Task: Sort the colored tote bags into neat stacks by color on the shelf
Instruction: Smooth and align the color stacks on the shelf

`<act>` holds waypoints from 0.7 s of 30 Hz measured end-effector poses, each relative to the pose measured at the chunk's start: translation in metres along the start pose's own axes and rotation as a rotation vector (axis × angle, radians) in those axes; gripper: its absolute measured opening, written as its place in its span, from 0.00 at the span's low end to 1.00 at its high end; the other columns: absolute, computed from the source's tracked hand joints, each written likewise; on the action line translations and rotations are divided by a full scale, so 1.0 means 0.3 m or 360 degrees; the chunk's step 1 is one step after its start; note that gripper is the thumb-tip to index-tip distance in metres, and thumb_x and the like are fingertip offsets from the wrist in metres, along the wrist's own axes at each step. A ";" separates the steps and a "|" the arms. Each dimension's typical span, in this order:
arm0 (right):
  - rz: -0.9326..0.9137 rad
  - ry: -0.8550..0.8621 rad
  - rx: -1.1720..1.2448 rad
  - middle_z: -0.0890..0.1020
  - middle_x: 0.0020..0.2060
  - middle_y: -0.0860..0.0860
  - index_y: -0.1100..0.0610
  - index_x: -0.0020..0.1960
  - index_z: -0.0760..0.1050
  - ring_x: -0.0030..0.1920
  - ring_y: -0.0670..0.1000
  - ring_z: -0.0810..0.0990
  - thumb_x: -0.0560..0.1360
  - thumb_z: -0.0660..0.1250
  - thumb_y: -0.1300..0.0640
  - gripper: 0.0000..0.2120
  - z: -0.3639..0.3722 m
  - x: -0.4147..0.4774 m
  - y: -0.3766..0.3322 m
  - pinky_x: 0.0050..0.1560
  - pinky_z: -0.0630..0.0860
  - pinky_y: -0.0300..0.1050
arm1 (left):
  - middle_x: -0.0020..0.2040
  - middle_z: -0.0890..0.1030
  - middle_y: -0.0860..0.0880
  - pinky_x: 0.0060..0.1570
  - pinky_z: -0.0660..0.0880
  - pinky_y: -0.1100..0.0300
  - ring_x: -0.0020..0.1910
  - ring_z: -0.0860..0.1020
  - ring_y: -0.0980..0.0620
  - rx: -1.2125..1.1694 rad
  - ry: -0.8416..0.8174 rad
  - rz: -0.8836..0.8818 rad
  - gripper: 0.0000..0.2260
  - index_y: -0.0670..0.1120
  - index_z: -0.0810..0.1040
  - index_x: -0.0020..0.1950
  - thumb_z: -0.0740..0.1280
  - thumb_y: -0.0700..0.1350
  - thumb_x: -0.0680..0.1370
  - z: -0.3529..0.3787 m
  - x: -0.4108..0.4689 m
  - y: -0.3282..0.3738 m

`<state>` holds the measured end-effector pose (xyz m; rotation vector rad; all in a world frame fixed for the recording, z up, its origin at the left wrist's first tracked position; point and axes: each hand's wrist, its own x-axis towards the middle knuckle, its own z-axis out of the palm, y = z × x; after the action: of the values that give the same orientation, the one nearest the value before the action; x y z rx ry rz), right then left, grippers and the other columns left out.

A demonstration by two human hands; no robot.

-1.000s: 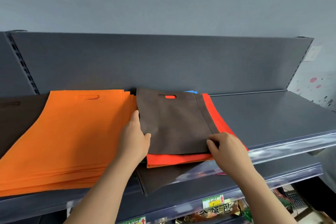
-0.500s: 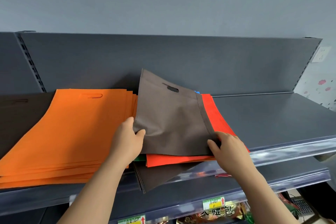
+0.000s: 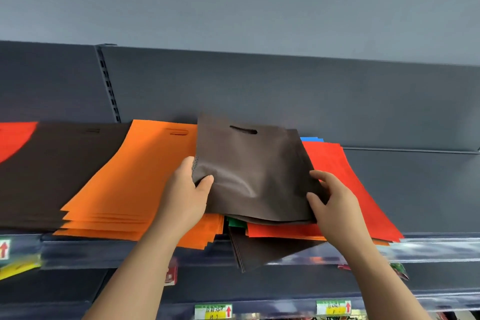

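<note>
fingers of the left hand (image 3: pixel 185 189) pinch the near left edge of the brown tote bag (image 3: pixel 249 171), thumb on top and the rest tucked under, while the right hand (image 3: pixel 337 205) grips its near right corner the same way, so the bag hangs lifted and tilted just above the mixed pile (image 3: pixel 285 231), soft cloth dimpling between the two grips. sweeping from the left now: red cloth (image 3: pixel 13 138) peeks in at the far edge, then a dark brown stack (image 3: pixel 59 169) lies flat, then the orange stack (image 3: pixel 135 182), many layers, front edges fanned a little rather than square. i'd call those sorted but wanting a tidy. mid-shelf, under the lifted bag, sits the work left: a red bag (image 3: pixel 345 179) on top, a green sliver (image 3: pixel 236 223) and a blue sliver (image 3: pixel 311 139) poking out, and a second brown bag (image 3: pixel 262 252) drooping over the front edge. at a guess, somewhere past halfway. material looks like matte non-woven fabric, thin and floppy, flat rectangles with a die-cut slot handle near the top and stitched side seams. to the right the dark grey shelf (image 3: pixel 415 189) runs smooth and hard, fronted by a clear glossy price rail (image 3: pixel 436 248).
</note>
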<state>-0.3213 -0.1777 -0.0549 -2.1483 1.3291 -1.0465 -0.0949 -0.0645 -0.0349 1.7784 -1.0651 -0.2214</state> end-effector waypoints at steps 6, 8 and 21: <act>-0.0202 0.0031 0.0085 0.79 0.52 0.48 0.52 0.59 0.75 0.53 0.49 0.77 0.73 0.65 0.67 0.17 0.091 -0.015 -0.125 0.52 0.69 0.40 | 0.46 0.75 0.63 0.37 0.66 0.74 0.43 0.74 0.64 0.0112 0.0126 0.0029 0.06 0.53 0.71 0.53 0.64 0.43 0.79 -0.140 -0.014 -0.082; -0.0253 0.0028 0.0098 0.79 0.51 0.49 0.53 0.59 0.75 0.53 0.50 0.77 0.73 0.65 0.67 0.17 0.135 -0.020 -0.181 0.53 0.71 0.42 | 0.47 0.76 0.61 0.41 0.69 0.68 0.45 0.75 0.59 0.0141 0.0152 -0.0001 0.06 0.52 0.71 0.54 0.64 0.44 0.78 -0.198 -0.008 -0.119; -0.0387 -0.0160 0.0193 0.76 0.54 0.45 0.52 0.60 0.73 0.52 0.44 0.74 0.75 0.64 0.66 0.17 0.625 -0.074 -0.675 0.51 0.67 0.35 | 0.44 0.77 0.53 0.37 0.66 0.63 0.43 0.74 0.54 0.0376 0.0318 -0.0199 0.04 0.45 0.73 0.48 0.66 0.44 0.77 -0.770 0.119 -0.472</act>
<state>-0.0653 -0.0723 -0.0477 -2.2775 0.9515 -1.0640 0.1393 0.0763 -0.0306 2.0348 -0.8656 0.0079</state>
